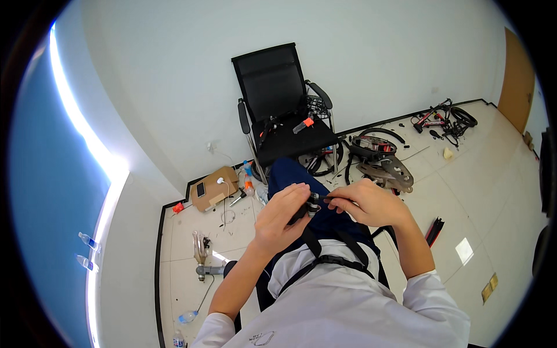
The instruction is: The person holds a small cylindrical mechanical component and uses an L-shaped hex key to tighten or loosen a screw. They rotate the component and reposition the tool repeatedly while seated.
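Left hand [282, 214] gripped a black-and-silver part [314, 205] — right hand [372, 203] pinched a thin piece [328, 199] beside it. Ahead stood a chair [270, 84].

white shirt [348, 307], black straps [355, 264], navy trousers [288, 171]

The room is bright, and white light glares along the right edge of the blue window shade [52, 191], too bright to see into. A shiny patch gleams on the tiled floor [481, 214] toward its right edge. The corners go black, and the brown door [517, 81] leans near the round rim.
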A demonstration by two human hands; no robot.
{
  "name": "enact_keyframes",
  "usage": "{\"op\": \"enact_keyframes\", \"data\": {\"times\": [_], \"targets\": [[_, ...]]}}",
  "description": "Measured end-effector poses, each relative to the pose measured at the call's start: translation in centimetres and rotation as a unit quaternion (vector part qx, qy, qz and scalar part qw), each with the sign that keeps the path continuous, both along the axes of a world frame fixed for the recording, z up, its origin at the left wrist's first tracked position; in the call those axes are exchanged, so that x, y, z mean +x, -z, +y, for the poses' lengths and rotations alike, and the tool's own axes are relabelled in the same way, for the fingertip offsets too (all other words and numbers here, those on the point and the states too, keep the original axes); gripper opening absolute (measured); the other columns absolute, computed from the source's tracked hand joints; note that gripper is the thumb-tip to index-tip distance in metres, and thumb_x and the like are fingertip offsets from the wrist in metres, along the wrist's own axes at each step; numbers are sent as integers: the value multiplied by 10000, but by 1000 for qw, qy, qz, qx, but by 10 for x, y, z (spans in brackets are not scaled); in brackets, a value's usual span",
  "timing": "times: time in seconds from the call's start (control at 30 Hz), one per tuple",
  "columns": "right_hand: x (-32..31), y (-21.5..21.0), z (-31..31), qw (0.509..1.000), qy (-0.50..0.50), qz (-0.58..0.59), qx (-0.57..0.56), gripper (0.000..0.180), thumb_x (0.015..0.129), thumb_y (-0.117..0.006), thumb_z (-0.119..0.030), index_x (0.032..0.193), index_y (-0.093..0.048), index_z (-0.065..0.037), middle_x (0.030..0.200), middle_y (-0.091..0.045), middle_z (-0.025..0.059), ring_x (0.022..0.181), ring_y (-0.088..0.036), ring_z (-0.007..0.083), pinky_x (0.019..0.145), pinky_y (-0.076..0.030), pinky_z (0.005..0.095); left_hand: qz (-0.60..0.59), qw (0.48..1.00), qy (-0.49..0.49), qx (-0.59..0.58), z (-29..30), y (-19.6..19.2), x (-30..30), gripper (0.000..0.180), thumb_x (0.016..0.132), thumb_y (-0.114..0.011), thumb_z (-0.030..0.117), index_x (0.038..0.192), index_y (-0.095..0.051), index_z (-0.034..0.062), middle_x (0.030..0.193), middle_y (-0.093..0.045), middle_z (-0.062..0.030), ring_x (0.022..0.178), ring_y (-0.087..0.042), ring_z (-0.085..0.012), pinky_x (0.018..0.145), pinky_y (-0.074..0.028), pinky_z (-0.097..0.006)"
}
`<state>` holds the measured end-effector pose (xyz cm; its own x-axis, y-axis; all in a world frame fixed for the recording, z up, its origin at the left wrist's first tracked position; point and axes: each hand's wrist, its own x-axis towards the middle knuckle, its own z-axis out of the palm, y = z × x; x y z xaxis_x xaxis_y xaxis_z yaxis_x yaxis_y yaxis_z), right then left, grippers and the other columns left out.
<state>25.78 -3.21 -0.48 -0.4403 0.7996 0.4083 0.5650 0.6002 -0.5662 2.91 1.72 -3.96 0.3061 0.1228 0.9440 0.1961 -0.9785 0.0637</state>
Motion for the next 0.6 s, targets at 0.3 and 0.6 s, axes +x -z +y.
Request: {"op": "enact_keyframes", "data": {"times": [0.3, 0.6], "targets": [[4, -4, -2, 995, 56, -77, 43, 191, 865, -692, -208, 897, -741, -25, 694, -673, 167, 641, -653, 344, 626, -511, 402, 14, 1000, 6, -12, -1, 4, 0, 425, 637, -889, -2, 1022, -712, -42, 1099, -713, -175, 939, -723, -276, 839, -584, -334], [5, -2, -1, 986, 103, -92, 94, 237, 808, -765, -288, 814, -727, -54, 671, -680, 102, 609, -653, 290, 597, -497, 368, 29, 999, 21, 4, 0, 2, 0, 417, 643, -874, -18, 1026, -713, -50, 1122, -704, -176, 987, -712, -292, 874, -580, -354]]}}
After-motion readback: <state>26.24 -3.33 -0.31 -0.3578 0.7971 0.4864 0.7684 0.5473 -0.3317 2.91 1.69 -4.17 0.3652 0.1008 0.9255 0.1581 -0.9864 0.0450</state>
